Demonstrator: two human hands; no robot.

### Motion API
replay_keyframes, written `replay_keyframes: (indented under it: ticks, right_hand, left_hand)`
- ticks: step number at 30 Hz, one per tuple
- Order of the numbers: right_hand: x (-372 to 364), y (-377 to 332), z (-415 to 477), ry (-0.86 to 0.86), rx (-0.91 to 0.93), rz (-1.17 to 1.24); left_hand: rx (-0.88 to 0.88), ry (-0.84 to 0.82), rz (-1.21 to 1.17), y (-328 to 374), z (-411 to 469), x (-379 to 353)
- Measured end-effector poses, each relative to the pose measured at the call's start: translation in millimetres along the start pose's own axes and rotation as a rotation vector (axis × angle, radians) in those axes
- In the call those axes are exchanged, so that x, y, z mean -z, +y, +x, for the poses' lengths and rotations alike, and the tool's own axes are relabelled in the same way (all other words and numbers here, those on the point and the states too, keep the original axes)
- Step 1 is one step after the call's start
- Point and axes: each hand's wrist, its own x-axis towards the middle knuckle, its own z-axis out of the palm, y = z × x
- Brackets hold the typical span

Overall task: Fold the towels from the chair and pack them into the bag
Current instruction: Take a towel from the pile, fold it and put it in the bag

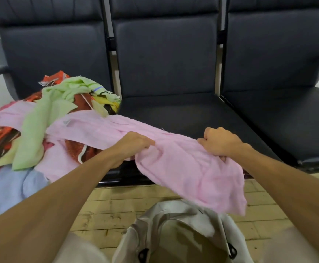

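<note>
A pink towel (185,164) stretches from the pile on the left seat across the front of the middle seat and hangs down over the bag. My left hand (134,144) grips its upper edge near the middle. My right hand (220,142) grips the same edge further right. Several loose towels (41,118) in green, orange, pink, yellow and light blue lie heaped on the left seat. An open beige bag (175,232) stands on the floor between my knees, its mouth facing up.
Three dark padded chairs (166,59) stand joined in a row, with metal armrests at both ends. The middle seat (174,111) and the right seat (288,118) hold nothing but the towel's edge. Below is a yellowish wooden plank floor (105,209).
</note>
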Motion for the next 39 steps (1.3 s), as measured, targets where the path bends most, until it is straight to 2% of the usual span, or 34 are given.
replay_keyframes:
  ticks: [2,5,9,12,16,20,23,26,29,34,38,39]
  right_hand:
    - [-4.6,0.0,2.7,-0.022,-0.04,-0.019]
    - [-8.8,-4.9,6.2,0.019,-0.046,0.016]
    - [-9.2,-11.2,8.6,0.039,-0.03,0.124]
    - [-10.4,-12.6,8.1,0.014,-0.027,0.323]
    - [-4.0,-15.4,3.3,0.08,-0.034,0.742]
    - [2.2,-20.8,5.7,-0.04,-0.114,1.071]
    - [1.9,-24.7,3.7,-0.131,-0.173,1.137]
    - [-0.3,-25.0,-1.4,-0.156,-0.194,0.924]
    - [-1.8,-23.8,-4.5,-0.153,-0.207,0.81]
    - [0.6,-16.8,-5.0,-0.122,-0.207,1.134]
    - [14.1,-18.4,-4.7,0.083,-0.218,1.261]
    - [17.5,-19.4,-4.3,0.154,-0.205,1.3]
  left_hand:
    - [0.041,0.058,-0.115,-2.6,2.7,-2.6]
    - [-0.037,0.172,-0.122,-9.3,6.2,-6.1]
    - [0.007,0.158,-0.301,-7.5,7.7,-6.4]
    - [0.086,0.127,-0.378,-0.4,5.9,-0.6]
    - [0.1,0.185,-0.405,-1.3,2.5,11.2]
    - [0.15,0.237,-0.591,-2.2,-6.2,20.9]
    - [0.172,0.252,-0.659,-11.1,-11.4,25.1]
    - [0.069,0.077,-0.566,-17.6,-19.0,28.5]
    - [0.132,0.032,-0.331,-19.5,-22.0,33.0]
    - [0.199,0.088,-0.199,-21.9,-24.7,40.5]
    - [0.12,0.225,-0.175,-22.1,-23.2,45.7]
    - [0.079,0.282,-0.101,-20.6,-22.7,49.3]
